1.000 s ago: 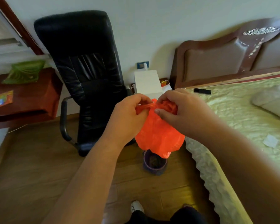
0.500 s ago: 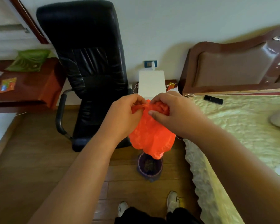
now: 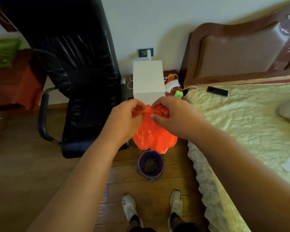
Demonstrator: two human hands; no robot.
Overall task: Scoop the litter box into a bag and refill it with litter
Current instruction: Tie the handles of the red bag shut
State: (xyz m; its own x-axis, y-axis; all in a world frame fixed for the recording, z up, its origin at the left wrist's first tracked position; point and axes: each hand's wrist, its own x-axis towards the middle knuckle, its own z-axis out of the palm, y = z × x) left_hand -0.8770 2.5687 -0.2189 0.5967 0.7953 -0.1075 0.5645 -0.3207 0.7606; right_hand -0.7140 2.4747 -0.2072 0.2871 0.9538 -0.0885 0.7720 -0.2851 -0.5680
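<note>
Wooden floorboards [image 3: 40,173] run between a black office chair [image 3: 84,81] and a bed [image 3: 241,131], with a small purple bin [image 3: 150,163] standing near the person's shoes. Directly above it hangs an orange plastic bag [image 3: 153,136], probably held there so that anything spilling drops into the bin. The left hand [image 3: 124,119] and right hand [image 3: 171,113] both pinch its bunched top, seemingly working the mouth open or tying it. No litter box is visible.

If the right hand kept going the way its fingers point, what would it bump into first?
The right hand points leftward, fingers curled into the bunched top of the orange bag. Going on, it would likely meet the left hand, which grips the same bunch right beside it.
</note>
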